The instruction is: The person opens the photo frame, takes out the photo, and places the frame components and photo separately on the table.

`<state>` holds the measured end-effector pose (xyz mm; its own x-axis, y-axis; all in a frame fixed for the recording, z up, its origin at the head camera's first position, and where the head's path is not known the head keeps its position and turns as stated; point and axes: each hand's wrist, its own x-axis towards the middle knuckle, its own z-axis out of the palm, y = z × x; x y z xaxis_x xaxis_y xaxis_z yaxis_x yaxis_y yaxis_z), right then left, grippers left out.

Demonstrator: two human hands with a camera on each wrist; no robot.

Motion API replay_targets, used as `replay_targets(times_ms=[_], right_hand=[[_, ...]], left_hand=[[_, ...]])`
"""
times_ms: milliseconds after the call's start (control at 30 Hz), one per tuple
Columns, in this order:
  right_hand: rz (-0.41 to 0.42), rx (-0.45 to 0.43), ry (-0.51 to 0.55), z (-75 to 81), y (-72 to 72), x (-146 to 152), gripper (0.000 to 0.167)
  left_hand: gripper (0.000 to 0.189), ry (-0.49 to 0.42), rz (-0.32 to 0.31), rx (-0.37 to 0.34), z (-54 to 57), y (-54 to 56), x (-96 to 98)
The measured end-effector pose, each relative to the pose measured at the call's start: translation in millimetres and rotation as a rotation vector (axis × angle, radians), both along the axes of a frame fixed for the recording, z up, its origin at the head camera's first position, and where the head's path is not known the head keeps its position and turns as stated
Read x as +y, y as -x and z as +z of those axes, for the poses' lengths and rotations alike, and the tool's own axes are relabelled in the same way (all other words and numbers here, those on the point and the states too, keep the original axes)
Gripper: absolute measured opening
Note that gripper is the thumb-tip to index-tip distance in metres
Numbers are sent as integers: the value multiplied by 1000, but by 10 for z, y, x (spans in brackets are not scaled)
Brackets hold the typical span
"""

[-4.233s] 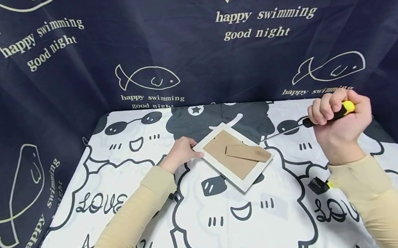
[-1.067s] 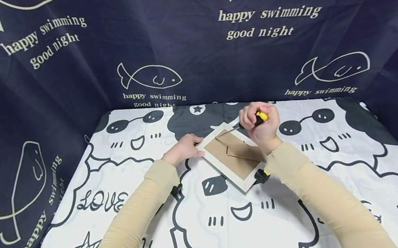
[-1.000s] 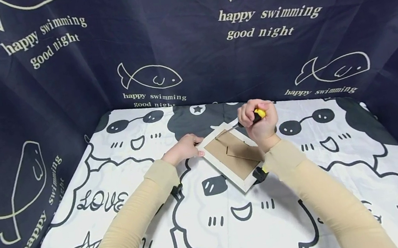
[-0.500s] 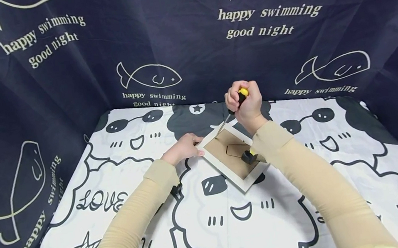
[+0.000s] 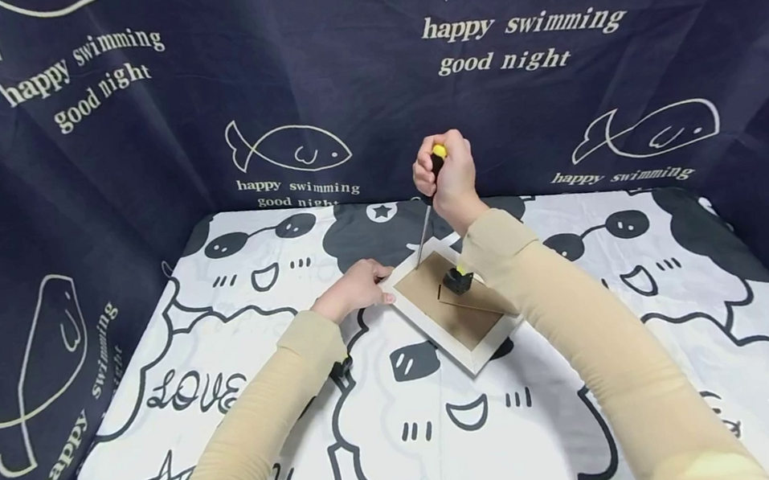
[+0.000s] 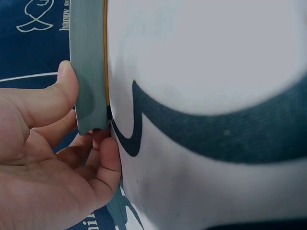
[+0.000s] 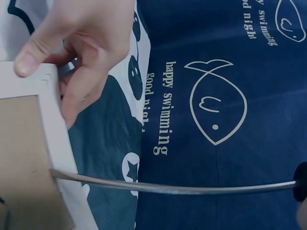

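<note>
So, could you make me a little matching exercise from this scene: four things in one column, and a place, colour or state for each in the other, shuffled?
Things:
1. screwdriver
2. picture frame
3. left hand
4. curtain

Places, colours and states:
A. dark blue, hanging at the back
B. held in the right hand, pointing down
C. gripping a white corner
D. white-edged, with its brown back facing up

Right pairs:
1-B
2-D
3-C
4-A
</note>
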<state>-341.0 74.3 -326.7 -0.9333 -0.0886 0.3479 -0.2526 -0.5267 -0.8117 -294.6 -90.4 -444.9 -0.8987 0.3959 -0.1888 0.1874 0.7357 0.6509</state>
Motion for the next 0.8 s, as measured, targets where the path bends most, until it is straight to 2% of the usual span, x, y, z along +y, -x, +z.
replay_targets(times_ms=[200,467,633,800], right_hand=[[-67,-100,-13,47,135,-119,46],[-140,-168,-56,72,306,-190,44],[-151,-172,-56,82,279,-173,43],[-146,-132,-24,58,155,-91,44]], left_hand=[[57,21,-17,27,3,3,-5],[54,25,-37,40,0,22,-21],[56,29,-32,36,8,23,-13],[58,22,-8,8,1,22,-8]])
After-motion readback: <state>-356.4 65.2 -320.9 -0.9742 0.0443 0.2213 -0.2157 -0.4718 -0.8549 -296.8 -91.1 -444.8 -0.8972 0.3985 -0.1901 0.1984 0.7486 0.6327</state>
